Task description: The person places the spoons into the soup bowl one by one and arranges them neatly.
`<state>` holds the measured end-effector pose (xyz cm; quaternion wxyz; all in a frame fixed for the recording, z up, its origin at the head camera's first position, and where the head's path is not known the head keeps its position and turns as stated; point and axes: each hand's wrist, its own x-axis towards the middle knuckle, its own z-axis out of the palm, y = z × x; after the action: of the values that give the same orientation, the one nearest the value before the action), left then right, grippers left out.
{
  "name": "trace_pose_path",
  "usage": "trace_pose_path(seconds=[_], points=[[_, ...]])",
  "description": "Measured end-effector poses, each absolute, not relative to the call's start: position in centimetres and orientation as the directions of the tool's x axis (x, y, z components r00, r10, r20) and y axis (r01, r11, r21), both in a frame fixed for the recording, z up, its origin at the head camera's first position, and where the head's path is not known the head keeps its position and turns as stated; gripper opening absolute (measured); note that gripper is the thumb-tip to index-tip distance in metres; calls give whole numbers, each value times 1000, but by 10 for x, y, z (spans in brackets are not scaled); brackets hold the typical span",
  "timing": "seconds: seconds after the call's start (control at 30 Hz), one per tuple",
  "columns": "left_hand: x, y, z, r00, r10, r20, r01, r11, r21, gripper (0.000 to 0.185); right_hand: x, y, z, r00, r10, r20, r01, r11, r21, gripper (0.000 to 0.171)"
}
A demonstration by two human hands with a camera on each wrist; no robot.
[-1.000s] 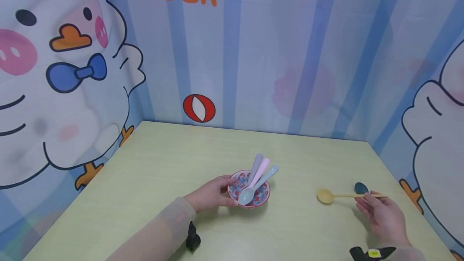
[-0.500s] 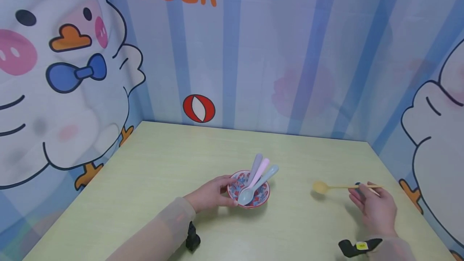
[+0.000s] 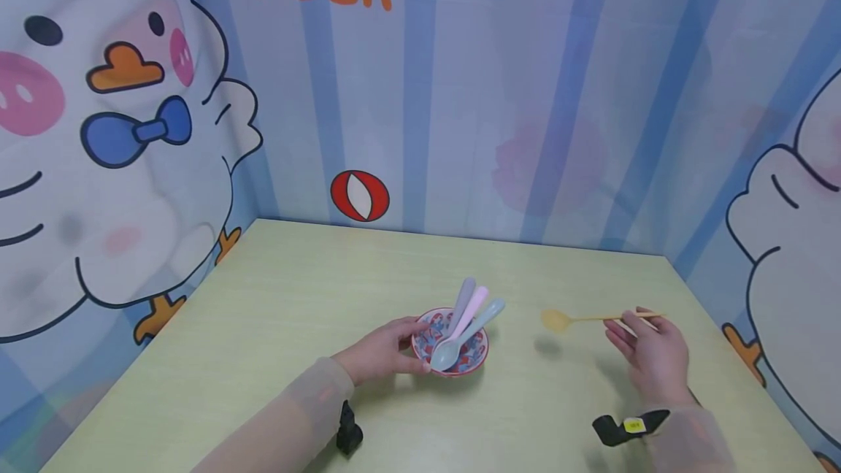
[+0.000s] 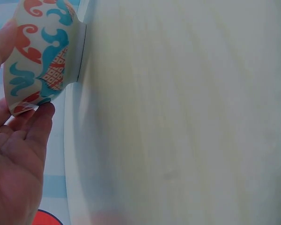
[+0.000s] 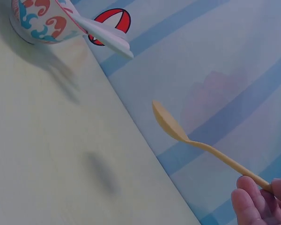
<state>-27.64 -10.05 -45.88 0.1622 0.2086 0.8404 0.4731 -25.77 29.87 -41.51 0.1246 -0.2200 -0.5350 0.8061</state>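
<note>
A small bowl (image 3: 482, 356) with a red and blue pattern stands on the table. Three spoons lean in it: a purple spoon (image 3: 465, 298), a pink spoon (image 3: 477, 303) and a light blue spoon (image 3: 485, 318). My left hand (image 3: 379, 350) grips the bowl's left side between thumb and fingers; the left wrist view shows the fingers (image 4: 40, 124) at the rim. To the right of the bowl, my right hand (image 3: 657, 356) pinches a yellow spoon (image 5: 168, 121) by its handle. That spoon is raised above the table, its bowl end pointing left, with its shadow below.
The pale table (image 3: 315, 276) meets a blue striped backdrop (image 3: 453, 93) at its far edge. Duck pictures cover the left and right sides. A black wrist camera (image 3: 350, 431) sits at the left sleeve, another black device (image 3: 627, 429) at the right wrist.
My right hand has lifted the yellow spoon and carried it left and away from me, nearer the bowl. A dark blue round-ended thing seen near that hand is now hidden. My left hand has stayed still.
</note>
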Motion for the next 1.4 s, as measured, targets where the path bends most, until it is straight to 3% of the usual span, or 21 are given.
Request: trace_pose_path(seconds=[0.37,0.73,1.4], points=[[-277,-100,-458,-854,516,-64,200,440,875,78,-261,272,-396,-923,320,-215,51,-452,-891,29],[-278,-100,-459,-851,522,-55,204,426,881,78,-267,246,-393,-938,283,-198,63,-423,-904,24],[-278,-100,-458,-858,508,-74,190,448,873,78,-271,197,-408,-972,163,-168,121,-260,-958,19]])
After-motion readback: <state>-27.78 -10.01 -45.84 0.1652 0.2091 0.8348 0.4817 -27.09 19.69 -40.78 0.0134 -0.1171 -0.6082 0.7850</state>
